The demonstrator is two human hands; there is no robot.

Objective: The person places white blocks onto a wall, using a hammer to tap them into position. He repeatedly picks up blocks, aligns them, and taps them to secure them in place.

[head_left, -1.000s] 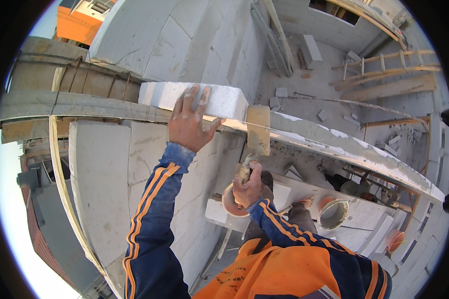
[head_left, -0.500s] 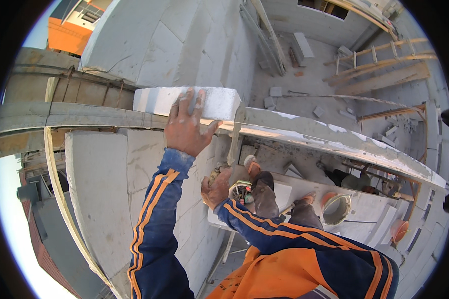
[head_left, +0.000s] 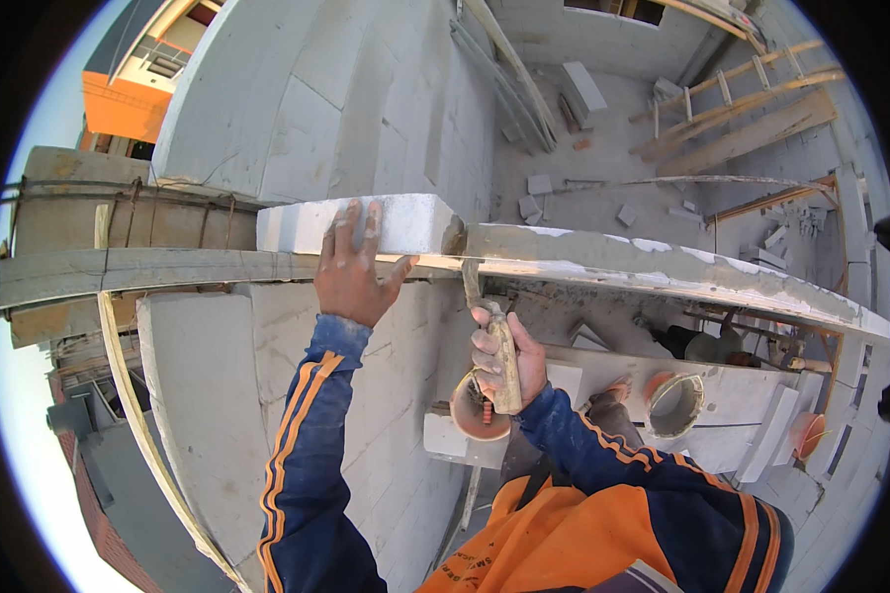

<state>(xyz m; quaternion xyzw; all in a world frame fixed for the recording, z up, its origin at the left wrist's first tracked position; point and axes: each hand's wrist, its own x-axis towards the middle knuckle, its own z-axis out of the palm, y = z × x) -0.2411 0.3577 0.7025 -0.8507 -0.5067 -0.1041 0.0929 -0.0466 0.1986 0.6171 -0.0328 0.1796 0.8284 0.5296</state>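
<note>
My left hand lies on a pale aerated concrete block, fingers spread over its face and thumb out along its lower edge. The block sits at the left end of a long wall top coated in grey mortar. My right hand is wrapped around the pale handle of a trowel. Its narrow, mortar-smeared blade reaches up to the wall edge, close by the block's right end. Grey mortar clings to that end of the block.
Below my right hand hangs or stands an orange bucket; a second bucket rests on the planks. Another person is lower down at the right. A wooden ladder and loose blocks lie beyond the wall.
My right hand has risen and moved right, turning the trowel so its handle now shows. The left hand stays on the block. The whole view has shifted slightly.
</note>
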